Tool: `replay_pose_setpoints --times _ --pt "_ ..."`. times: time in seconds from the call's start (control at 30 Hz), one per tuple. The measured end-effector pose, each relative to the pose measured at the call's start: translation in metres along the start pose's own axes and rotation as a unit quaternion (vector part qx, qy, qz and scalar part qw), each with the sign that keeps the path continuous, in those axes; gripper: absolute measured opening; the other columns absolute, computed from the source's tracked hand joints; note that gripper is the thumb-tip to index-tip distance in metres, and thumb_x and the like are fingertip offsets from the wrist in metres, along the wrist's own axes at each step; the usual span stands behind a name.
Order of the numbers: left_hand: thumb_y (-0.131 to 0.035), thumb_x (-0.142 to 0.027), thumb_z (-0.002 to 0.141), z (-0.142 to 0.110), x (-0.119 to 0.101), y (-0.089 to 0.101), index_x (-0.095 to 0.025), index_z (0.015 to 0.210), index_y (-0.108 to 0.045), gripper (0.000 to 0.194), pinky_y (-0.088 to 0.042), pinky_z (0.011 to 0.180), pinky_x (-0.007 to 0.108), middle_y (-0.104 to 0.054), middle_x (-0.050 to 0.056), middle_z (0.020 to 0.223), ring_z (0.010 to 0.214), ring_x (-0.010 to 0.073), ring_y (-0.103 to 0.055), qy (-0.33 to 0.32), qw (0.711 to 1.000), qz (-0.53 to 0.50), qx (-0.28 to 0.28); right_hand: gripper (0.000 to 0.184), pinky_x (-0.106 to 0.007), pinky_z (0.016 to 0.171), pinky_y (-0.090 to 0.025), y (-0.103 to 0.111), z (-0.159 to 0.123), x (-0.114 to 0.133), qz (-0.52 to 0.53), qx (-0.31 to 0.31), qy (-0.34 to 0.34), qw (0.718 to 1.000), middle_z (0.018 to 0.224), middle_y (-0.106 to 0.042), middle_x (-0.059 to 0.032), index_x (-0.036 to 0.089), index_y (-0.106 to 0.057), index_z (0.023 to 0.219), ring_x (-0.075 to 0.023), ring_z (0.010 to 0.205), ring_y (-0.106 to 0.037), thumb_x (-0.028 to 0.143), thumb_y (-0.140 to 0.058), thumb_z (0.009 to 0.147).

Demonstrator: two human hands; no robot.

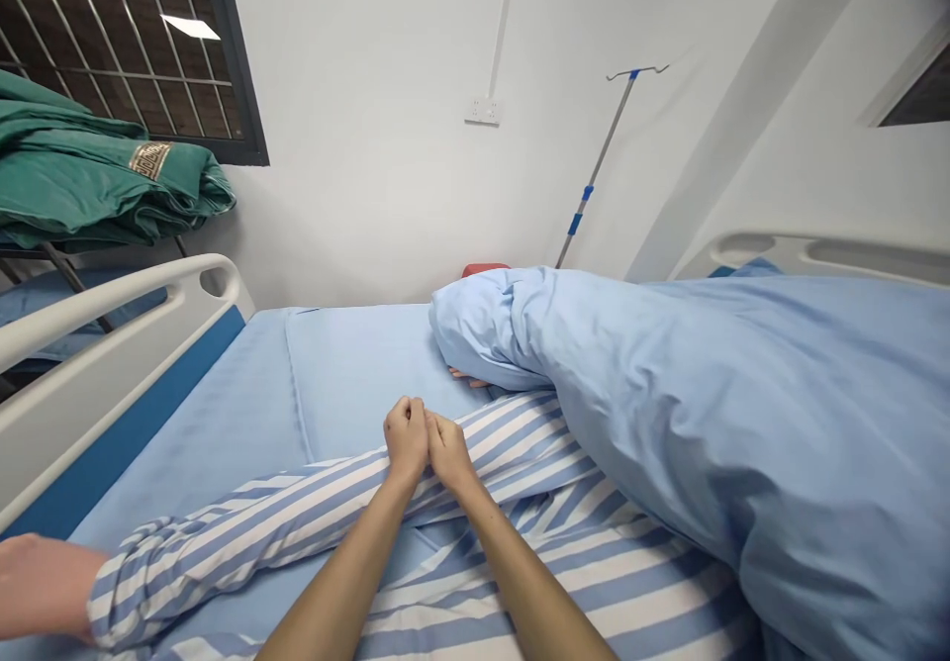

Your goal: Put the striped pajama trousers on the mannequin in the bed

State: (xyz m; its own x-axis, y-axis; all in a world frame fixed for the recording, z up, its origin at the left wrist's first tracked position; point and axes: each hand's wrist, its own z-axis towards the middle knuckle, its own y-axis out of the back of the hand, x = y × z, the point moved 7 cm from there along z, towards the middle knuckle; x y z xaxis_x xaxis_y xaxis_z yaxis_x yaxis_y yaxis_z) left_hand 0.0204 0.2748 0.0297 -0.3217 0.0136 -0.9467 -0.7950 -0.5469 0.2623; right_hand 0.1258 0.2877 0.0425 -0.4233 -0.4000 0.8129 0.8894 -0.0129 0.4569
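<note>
My left hand is curled into a fist. Right beside it, touching or nearly so, my right hand is closed as well, and nothing shows in either one. Both fists are at the middle of a blue-and-white striped trouser leg, at about the knee; whether they press on it or hover just over it I cannot tell. The leg lies stretched across the bed, with a bare ankle coming out of its cuff at the left edge. A second striped leg lies nearer to me.
A light blue quilt is folded back over the body at right; fingertips show under its edge. Blue sheet covers the mattress. A bed end board stands left, an IV pole behind, green folded cloth upper left.
</note>
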Motion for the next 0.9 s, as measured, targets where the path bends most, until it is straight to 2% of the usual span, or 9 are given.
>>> replay_pose_setpoints --times 0.17,0.33,0.47,0.53,0.6,0.73,0.8,0.9 --pt "-0.036 -0.029 0.078 -0.006 -0.012 -0.022 -0.020 0.051 -0.033 0.029 -0.025 0.053 0.024 -0.036 -0.005 0.048 0.051 0.0091 -0.034 -0.008 0.999 0.042 0.017 0.047 -0.023 0.051 -0.028 0.027 0.003 -0.010 -0.032 -0.030 0.010 0.999 0.050 -0.047 0.0010 0.017 -0.048 0.057 -0.0103 0.050 -0.039 0.042 -0.028 0.090" --pt "-0.034 -0.033 0.081 -0.014 -0.029 -0.051 -0.021 0.053 -0.032 0.030 -0.026 0.053 0.023 -0.039 -0.004 0.050 0.052 0.0094 -0.036 -0.041 0.998 0.033 0.043 0.049 -0.024 0.051 -0.030 0.055 0.006 -0.017 -0.015 -0.060 -0.001 0.998 0.055 -0.054 -0.0023 0.016 -0.054 0.062 -0.0121 0.052 -0.042 0.044 -0.026 0.090" --pt "-0.035 -0.031 0.081 -0.021 -0.018 -0.062 -0.021 0.054 -0.037 0.029 -0.024 0.055 0.025 -0.043 -0.003 0.052 0.054 0.0101 -0.036 -0.042 0.993 0.106 0.040 0.050 -0.024 0.053 -0.029 0.074 0.008 -0.028 -0.073 -0.077 0.000 0.994 0.051 -0.050 -0.0012 0.018 -0.051 0.059 -0.0122 0.050 -0.041 0.046 -0.024 0.090" --pt "-0.035 -0.032 0.081 -0.022 -0.014 -0.062 -0.020 0.054 -0.037 0.029 -0.024 0.056 0.024 -0.043 -0.003 0.052 0.054 0.0101 -0.036 -0.045 0.992 0.111 0.043 0.051 -0.025 0.053 -0.029 0.078 0.009 -0.043 -0.088 -0.079 -0.032 0.993 0.051 -0.051 -0.0018 0.018 -0.049 0.057 -0.0130 0.050 -0.043 0.047 -0.022 0.090" --pt "-0.035 -0.032 0.081 -0.022 -0.013 -0.063 -0.020 0.054 -0.035 0.029 -0.024 0.057 0.024 -0.040 -0.004 0.052 0.055 0.0100 -0.036 -0.047 0.991 0.100 0.070 0.052 -0.025 0.054 -0.028 0.077 0.010 -0.056 -0.104 -0.080 -0.065 0.989 0.052 -0.053 -0.0029 0.019 -0.049 0.057 -0.0143 0.052 -0.046 0.047 -0.021 0.090" --pt "-0.035 -0.032 0.080 -0.027 -0.021 -0.053 -0.020 0.055 -0.034 0.027 -0.025 0.057 0.023 -0.038 -0.005 0.052 0.056 0.0097 -0.038 -0.049 0.988 0.082 0.120 0.048 -0.025 0.054 -0.027 0.071 0.009 -0.059 -0.171 -0.074 -0.062 0.981 0.058 -0.057 -0.0037 0.019 -0.053 0.063 -0.0160 0.056 -0.049 0.043 -0.021 0.090" --pt "-0.034 -0.032 0.080 -0.037 -0.022 -0.036 -0.020 0.056 -0.035 0.027 -0.025 0.057 0.023 -0.039 -0.005 0.053 0.056 0.0096 -0.039 -0.055 0.987 0.080 0.127 0.048 -0.025 0.055 -0.026 0.069 0.008 -0.054 -0.189 -0.063 -0.056 0.978 0.060 -0.059 -0.0034 0.019 -0.054 0.065 -0.0159 0.057 -0.050 0.041 -0.020 0.091" --pt "-0.033 -0.034 0.081 -0.063 -0.016 0.003 -0.020 0.057 -0.036 0.029 -0.026 0.059 0.023 -0.040 -0.005 0.054 0.058 0.0098 -0.040 -0.068 0.982 0.092 0.149 0.047 -0.025 0.056 -0.028 0.069 0.004 -0.047 -0.193 -0.040 -0.061 0.979 0.062 -0.060 -0.0028 0.019 -0.055 0.066 -0.0146 0.058 -0.052 0.038 -0.020 0.091"
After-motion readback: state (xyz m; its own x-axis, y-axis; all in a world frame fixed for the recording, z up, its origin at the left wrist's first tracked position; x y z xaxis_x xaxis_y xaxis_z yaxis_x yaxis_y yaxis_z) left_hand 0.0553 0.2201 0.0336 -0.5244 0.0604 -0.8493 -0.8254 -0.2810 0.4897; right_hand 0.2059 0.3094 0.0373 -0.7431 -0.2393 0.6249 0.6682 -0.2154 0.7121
